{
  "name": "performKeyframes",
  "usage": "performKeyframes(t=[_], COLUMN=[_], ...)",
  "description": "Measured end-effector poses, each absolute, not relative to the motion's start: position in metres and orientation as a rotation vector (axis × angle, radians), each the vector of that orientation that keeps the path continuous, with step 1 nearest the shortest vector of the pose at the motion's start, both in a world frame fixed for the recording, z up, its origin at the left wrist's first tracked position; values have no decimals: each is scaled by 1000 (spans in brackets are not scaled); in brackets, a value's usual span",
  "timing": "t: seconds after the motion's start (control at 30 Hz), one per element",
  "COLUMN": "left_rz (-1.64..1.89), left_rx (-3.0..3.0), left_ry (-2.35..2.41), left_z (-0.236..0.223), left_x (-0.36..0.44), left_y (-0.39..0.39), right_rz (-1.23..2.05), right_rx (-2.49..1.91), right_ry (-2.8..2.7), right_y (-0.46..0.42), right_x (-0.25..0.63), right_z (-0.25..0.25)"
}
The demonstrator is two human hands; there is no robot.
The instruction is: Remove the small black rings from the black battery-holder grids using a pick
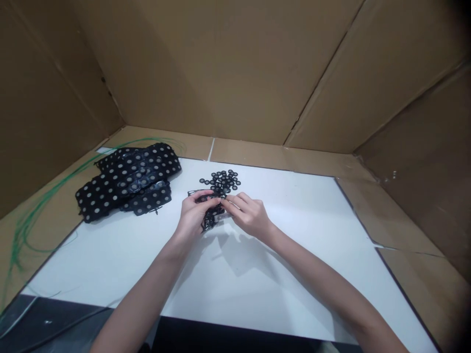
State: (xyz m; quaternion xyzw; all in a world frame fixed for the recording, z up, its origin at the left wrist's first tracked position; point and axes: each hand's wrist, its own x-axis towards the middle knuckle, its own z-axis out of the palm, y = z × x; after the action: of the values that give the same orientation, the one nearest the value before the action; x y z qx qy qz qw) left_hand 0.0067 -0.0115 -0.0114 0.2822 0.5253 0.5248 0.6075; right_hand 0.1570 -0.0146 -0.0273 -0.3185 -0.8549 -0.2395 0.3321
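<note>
My left hand [193, 216] holds a tangled black plastic lattice strip [209, 220] with ring-shaped openings, gripping it from the near side. My right hand [247, 214] comes in from the right, its fingertips pinching the strip's upper edge. Just beyond both hands lies a loose heap of small black rings [221, 180]. Some rings touch the strip, and my fingers hide part of it. Farther left, apart from my hands, rests a stack of black perforated sheets [127, 177] with rows of silvery round dots.
The white tabletop [294, 245] lies under everything, bordered by brown cardboard [279, 159] at the back and sides. Thin green wires [37, 215] trail across the cardboard on the left. Cardboard walls [228, 68] rise behind. A dark surface [66, 323] shows along the near edge.
</note>
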Motion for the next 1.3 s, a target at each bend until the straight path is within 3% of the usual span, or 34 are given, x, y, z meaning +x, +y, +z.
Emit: performKeyframes(t=[0.17,0.4,0.53,0.7,0.87,1.3], left_rz=[1247,1332,1450,1613,1480,1180], left_rx=[638,699,781,676,668,601], left_ry=[1240,1296,1386,1446,1312,1132], left_z=[-14,-13,-15,-13,-11,2], left_x=[6,5,-1,-15,-8,-6], left_y=[-10,-9,-5,2,-1,-5], right_rz=[-423,669,1001,1209,1392,1365], right_rx=[-690,-1148,-1213,-1192,-1229,-1359], right_ry=[-2269,-1551,-1185,-804,-808,-953], right_y=[-18,-24,-22,-16,-12,16], right_x=[157,143,143,162,170,169], right_z=[-31,-19,-9,10,16,-24])
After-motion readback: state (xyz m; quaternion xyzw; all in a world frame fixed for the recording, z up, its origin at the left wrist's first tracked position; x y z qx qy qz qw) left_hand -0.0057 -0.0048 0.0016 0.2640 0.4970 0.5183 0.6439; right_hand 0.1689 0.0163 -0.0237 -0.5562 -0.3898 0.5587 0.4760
